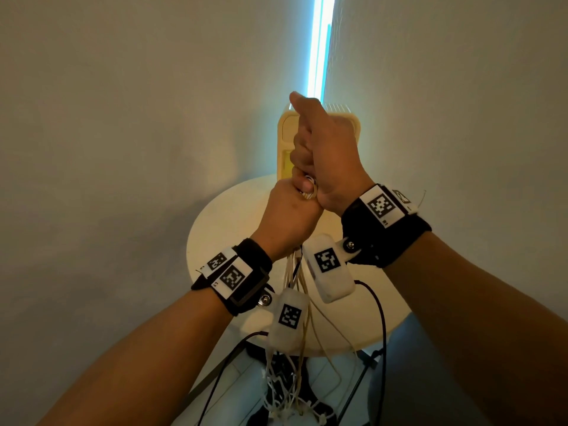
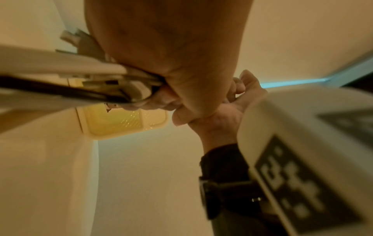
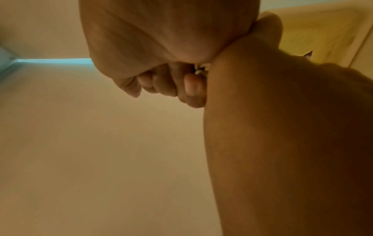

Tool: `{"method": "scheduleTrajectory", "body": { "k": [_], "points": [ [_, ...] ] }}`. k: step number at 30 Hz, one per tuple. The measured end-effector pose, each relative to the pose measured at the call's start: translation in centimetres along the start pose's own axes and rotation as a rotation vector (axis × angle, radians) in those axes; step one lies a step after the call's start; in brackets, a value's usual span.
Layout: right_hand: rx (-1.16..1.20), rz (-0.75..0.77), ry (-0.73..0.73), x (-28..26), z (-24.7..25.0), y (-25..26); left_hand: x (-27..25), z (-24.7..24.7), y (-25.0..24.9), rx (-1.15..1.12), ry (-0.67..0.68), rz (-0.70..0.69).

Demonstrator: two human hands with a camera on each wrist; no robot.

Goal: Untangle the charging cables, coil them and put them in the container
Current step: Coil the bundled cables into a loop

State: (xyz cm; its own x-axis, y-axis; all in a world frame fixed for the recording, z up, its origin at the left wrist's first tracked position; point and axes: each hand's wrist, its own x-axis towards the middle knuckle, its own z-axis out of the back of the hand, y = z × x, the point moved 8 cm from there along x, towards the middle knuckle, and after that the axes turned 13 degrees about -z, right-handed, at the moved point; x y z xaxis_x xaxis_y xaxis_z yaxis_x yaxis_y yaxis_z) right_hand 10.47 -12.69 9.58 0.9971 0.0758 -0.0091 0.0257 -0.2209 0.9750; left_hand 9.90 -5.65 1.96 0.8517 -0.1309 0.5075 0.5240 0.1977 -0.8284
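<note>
Both hands are clenched together above the round white counter (image 1: 221,229). The left hand (image 1: 289,216) grasps the bundle of thin white charging cables (image 1: 296,373), which hangs straight down below it. The right hand (image 1: 325,155) fists their top, nearer the pale yellow plastic container (image 1: 284,142) beyond.

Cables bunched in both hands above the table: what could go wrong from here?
1. The cables hang past the round table edge in a knotted mass; pulling up may tighten it.
2. The left hand and right hand are pressed together, hiding the grip, so a strand might slip.
3. Dangling strands cross the black cords and may snag.
</note>
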Motion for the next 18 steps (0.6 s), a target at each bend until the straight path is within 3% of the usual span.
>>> {"method": "scheduleTrajectory", "body": {
  "k": [4, 7, 10, 12, 15, 18],
  "points": [
    [-0.019, 0.034, -0.076, 0.3, 0.4, -0.3, 0.2, 0.0, 0.1, 0.081, -0.001, -0.016],
    [-0.056, 0.137, -0.115, 0.4, 1.0, -0.2, 0.1, 0.0, 0.8, -0.002, 0.006, 0.097],
    [-0.196, 0.224, -0.093, 0.6, 1.9, -0.5, 0.4, 1.7, 1.7, -0.18, -0.11, 0.232],
    [-0.322, 0.106, -0.009, 1.5, 2.6, -2.9, 0.9, 3.1, 1.6, -0.338, -0.175, 0.253],
    [-0.416, -0.142, 0.243, 2.0, 1.9, -8.2, 1.8, 3.8, 1.1, -0.481, -0.185, 0.232],
    [-0.199, -0.268, 0.504, 1.2, -0.3, -10.8, 2.3, 3.2, 0.8, -0.509, -0.174, 0.202]
  ]
}}
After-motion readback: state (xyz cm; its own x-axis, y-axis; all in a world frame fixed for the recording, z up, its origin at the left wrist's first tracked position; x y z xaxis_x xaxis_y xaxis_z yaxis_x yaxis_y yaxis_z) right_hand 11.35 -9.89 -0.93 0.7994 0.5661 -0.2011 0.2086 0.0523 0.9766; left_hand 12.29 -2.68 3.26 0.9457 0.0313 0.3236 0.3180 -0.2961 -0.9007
